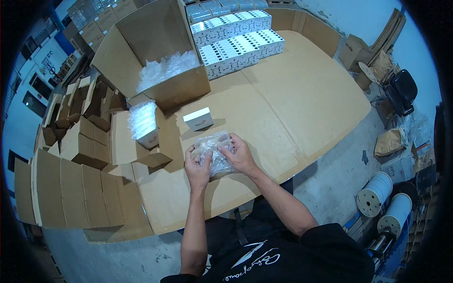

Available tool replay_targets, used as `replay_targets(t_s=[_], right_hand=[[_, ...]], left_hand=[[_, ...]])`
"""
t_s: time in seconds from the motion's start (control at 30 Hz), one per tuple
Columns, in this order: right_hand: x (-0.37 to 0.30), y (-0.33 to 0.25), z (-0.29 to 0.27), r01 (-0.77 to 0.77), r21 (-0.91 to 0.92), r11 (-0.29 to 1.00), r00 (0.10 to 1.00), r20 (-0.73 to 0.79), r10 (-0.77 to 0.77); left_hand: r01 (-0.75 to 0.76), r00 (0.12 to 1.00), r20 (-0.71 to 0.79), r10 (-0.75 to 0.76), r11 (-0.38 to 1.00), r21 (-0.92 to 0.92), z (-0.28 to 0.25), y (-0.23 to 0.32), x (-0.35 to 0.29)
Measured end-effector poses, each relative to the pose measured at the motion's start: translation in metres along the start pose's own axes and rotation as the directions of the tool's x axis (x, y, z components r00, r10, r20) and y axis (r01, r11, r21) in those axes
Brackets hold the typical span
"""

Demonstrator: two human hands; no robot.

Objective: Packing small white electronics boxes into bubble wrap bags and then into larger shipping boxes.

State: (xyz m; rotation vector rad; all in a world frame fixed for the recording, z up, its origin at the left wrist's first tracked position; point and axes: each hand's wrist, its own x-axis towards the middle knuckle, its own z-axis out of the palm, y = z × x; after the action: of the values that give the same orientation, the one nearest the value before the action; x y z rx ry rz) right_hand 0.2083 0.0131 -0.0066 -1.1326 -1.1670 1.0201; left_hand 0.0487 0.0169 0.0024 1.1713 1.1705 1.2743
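Note:
Between my two hands is a clear bubble-wrap bag point(216, 143), held just above the cardboard-covered table point(269, 113). My left hand point(197, 166) grips its left side, with the thumb on top. On the opposite side my right hand point(239, 156) pinches the bag, its thumb pressing on the plastic. The bag looks flat and crumpled; I cannot tell whether anything is inside. Just beyond it stands a small white box point(198, 120). To the left, a row of bubble-wrapped white boxes point(143, 123) sits in an open carton point(158, 158).
A large open carton point(181, 90) full of clear bubble bags point(167, 70) stands at the back left. Stacked white boxes point(231, 54) line the far edge. Several folded brown cartons point(71, 188) crowd the left side. Off the table's right are wire spools point(374, 193) and a black chair point(401, 92).

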Motion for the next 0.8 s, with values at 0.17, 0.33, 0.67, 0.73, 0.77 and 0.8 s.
replay_targets(t_s=[0.17, 0.33, 0.67, 0.73, 0.77, 0.8], right_hand=[[0.003, -0.001, -0.006, -0.095, 0.107, 0.990, 0.995, -0.021, 0.097], [0.003, -0.005, -0.009, -0.117, 0.203, 0.972, 0.988, -0.078, 0.136], [0.003, -0.014, -0.041, -0.226, 0.204, 0.952, 0.967, 0.162, 0.195], [0.005, -0.010, -0.038, -0.201, 0.302, 0.932, 0.978, 0.112, 0.174], [0.004, -0.007, -0.032, -0.157, 0.244, 0.957, 0.986, 0.098, 0.136], [0.004, -0.005, -0.026, -0.112, 0.188, 0.976, 0.991, 0.090, 0.096]], left_hand=[[0.019, 0.998, 0.061, -0.015, 0.998, -0.064, -0.007, 0.006, 0.001], [0.038, 0.999, 0.030, -0.037, 0.999, -0.029, -0.012, 0.003, 0.001], [0.047, 0.999, 0.025, -0.047, 0.999, 0.015, -0.017, 0.008, 0.005], [0.088, 0.995, 0.051, -0.088, 0.996, 0.010, -0.016, 0.016, 0.003], [0.087, 0.995, 0.050, -0.087, 0.996, 0.008, -0.014, 0.011, 0.004], [0.008, 0.999, 0.051, -0.008, 1.000, 0.005, -0.013, 0.004, 0.006]])
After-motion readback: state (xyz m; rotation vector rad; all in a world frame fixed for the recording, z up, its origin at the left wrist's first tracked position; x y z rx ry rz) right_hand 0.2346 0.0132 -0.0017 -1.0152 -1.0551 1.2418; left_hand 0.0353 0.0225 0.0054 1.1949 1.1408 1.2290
